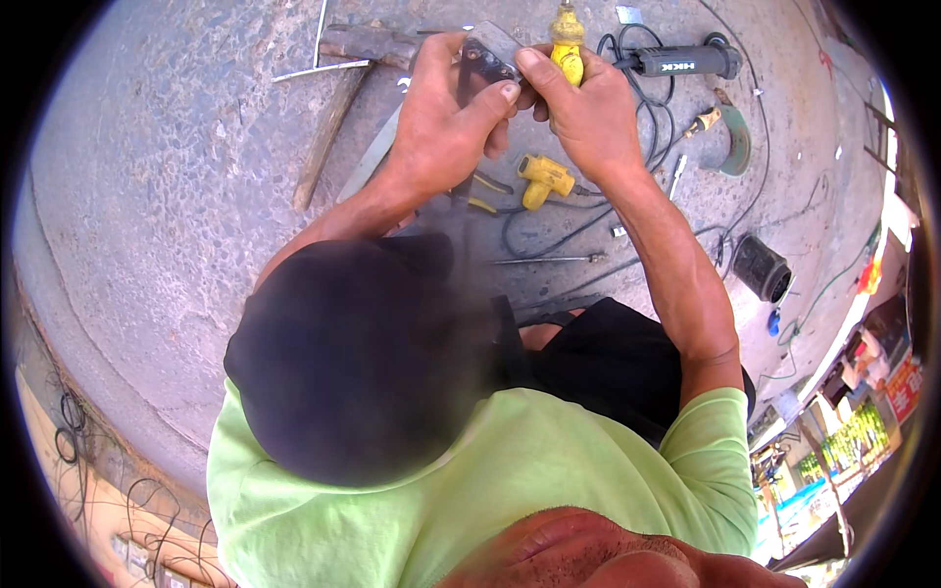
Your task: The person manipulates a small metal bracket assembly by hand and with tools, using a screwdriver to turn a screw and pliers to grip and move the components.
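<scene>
Both my hands are raised at the top centre around a small flat metal piece [488,57], with a grey plate and a darker part that has round fasteners. My left hand [441,127] is closed on its left and lower side, thumb pointing to the right. My right hand [593,108] pinches its right edge, thumb on top and fingers curled beneath. Just beyond the right hand, a yellow tapered object [567,47] with a narrow tip stands out; I cannot tell whether the fingers touch it.
A hammer with a wooden handle [331,137] lies on the concrete floor [176,186], left of my hands. To the right are a black power tool [686,61], its cable, and a curved greenish blade [735,142]. A yellow T-shaped connector [544,181] and a black cup-like container [761,268] lie nearer.
</scene>
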Available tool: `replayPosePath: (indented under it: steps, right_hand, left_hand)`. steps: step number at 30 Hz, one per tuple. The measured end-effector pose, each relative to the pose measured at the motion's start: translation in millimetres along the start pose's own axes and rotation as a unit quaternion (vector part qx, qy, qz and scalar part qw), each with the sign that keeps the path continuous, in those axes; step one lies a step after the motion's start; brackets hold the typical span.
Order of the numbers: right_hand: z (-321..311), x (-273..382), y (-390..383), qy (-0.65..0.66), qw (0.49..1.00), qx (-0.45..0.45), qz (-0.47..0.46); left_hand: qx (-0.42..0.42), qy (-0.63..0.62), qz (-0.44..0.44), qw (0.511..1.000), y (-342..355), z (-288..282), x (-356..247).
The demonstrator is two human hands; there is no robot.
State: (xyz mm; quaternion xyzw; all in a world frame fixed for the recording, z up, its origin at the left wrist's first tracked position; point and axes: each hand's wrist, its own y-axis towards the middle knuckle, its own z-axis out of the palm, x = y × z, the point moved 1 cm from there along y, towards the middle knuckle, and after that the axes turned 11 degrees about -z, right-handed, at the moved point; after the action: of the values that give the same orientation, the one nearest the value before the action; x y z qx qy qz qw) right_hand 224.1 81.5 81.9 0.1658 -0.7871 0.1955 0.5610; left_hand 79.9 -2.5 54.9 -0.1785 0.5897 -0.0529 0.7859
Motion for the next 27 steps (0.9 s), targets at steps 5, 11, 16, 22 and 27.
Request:
replayPosePath:
  steps: [5,11,16,22,27]
  right_hand:
    - [-0.2,3.5,-2.1,0.072,0.994,0.01,0.083]
    - [0.9,3.0,-5.3,0.123,0.988,0.009,0.095]
    - [6.3,-6.4,-7.5,0.093,0.993,-0.004,0.074]
    - [13.5,-24.3,2.9,0.137,0.988,0.013,0.075]
    - [11.0,-20.0,4.3,0.078,0.993,0.054,0.076]
  left_hand:
    - [0.008,0.016,0.009,1.0,-1.5,-1.6,-5.8]
    - [0.037,-0.01,0.004,0.999,-2.4,-5.1,-11.9]
    - [0.021,-0.031,-0.006,0.999,-1.3,-0.5,-0.9]
    - [-0.009,0.004,0.0,1.0,3.7,-1.5,1.8]
    - [0.007,-0.076,-0.051,0.996,7.3,-13.7,1.4]
